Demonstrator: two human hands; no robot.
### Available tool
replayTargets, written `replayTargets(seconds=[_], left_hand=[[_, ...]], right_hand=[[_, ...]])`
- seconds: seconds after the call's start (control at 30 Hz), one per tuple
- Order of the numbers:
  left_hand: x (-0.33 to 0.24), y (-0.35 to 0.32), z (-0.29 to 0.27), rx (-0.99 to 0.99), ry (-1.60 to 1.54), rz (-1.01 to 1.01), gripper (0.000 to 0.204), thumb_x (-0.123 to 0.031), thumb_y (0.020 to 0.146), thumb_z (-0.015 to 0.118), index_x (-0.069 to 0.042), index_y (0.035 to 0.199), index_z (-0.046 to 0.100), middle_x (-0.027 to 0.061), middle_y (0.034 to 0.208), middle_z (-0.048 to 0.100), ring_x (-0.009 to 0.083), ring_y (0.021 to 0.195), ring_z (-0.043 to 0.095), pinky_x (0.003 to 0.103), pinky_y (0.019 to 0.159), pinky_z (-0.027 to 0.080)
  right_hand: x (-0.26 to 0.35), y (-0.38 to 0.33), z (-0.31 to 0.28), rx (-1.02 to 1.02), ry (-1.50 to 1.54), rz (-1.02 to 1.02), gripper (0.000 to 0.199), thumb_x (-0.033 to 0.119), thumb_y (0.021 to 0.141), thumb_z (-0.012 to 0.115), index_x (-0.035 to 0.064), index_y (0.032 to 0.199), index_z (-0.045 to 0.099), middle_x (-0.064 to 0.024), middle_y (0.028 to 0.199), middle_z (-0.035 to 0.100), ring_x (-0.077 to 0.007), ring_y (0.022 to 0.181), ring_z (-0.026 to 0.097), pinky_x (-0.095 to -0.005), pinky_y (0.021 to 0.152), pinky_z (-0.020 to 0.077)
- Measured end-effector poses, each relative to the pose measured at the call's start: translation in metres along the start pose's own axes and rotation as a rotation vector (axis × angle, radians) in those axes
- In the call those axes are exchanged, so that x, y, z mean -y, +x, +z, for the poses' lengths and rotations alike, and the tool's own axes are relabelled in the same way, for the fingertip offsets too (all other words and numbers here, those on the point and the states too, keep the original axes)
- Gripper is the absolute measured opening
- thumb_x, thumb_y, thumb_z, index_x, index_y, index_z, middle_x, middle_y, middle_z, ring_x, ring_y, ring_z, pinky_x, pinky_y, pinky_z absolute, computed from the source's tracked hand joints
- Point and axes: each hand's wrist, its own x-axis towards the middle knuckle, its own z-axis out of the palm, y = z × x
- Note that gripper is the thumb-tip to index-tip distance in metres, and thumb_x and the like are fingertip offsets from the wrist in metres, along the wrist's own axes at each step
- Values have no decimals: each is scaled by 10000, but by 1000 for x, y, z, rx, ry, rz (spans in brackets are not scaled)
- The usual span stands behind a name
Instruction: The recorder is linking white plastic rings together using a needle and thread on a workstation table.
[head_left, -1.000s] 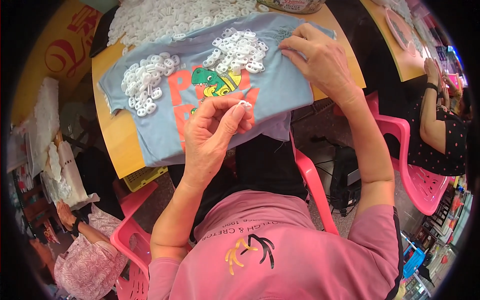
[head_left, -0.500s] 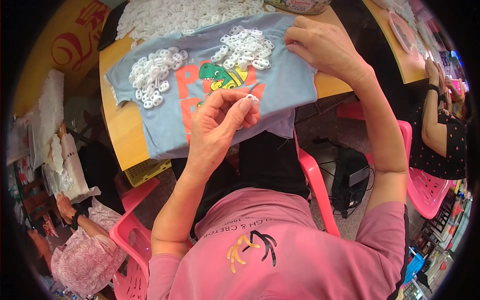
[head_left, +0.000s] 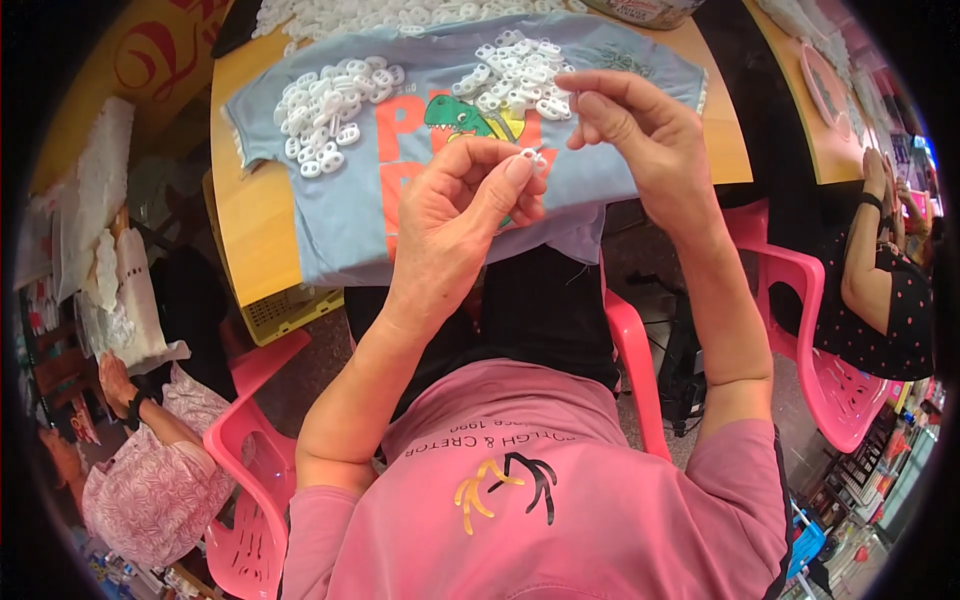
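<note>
My left hand [head_left: 465, 205] pinches a small white plastic piece with holes [head_left: 533, 158] between thumb and forefinger, above the front of a blue-grey T-shirt [head_left: 345, 225]. The shirt lies across the table and bears a green dinosaur print. Raised to the right of that piece, my right hand [head_left: 640, 125] has thumb and forefinger close together; whatever is between them is too small to make out. Its fingertips are beside the right pile of white pieces [head_left: 515, 75]. A second pile of the same pieces [head_left: 330, 110] rests on the shirt's left side.
Behind the shirt a large heap of white pieces [head_left: 380, 15] covers the back of the wooden table [head_left: 250, 235]. A round tin [head_left: 650, 10] stands at the far right. Pink chairs [head_left: 640, 370] surround me, with a yellow crate [head_left: 285, 315] under the table. People sit on both sides.
My right hand has left the shirt's right shoulder and moved left and nearer to me, toward the left hand. The left hand still holds its white piece. The whole view has shifted slightly.
</note>
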Motion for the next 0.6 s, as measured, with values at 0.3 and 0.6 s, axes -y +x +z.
replayTargets(seconds=[0.3,0.6], left_hand=[[-6,-14,-7,-12,48,70,160,-147,958,597,2,1016,598,46,877,662,91,748,607,219,684,495],[-9,-25,-16,-28,50,97,148,-133,952,599,5,1007,597,56,846,662,91,736,608,226,683,497]], right_hand=[[1,-29,40,14,494,201,191,131,942,616,-10,1065,650,-25,875,631,-74,705,534,-230,668,463],[-2,-39,59,18,538,194,195,153,952,607,9,1076,650,-6,868,620,-63,711,511,-218,665,441]])
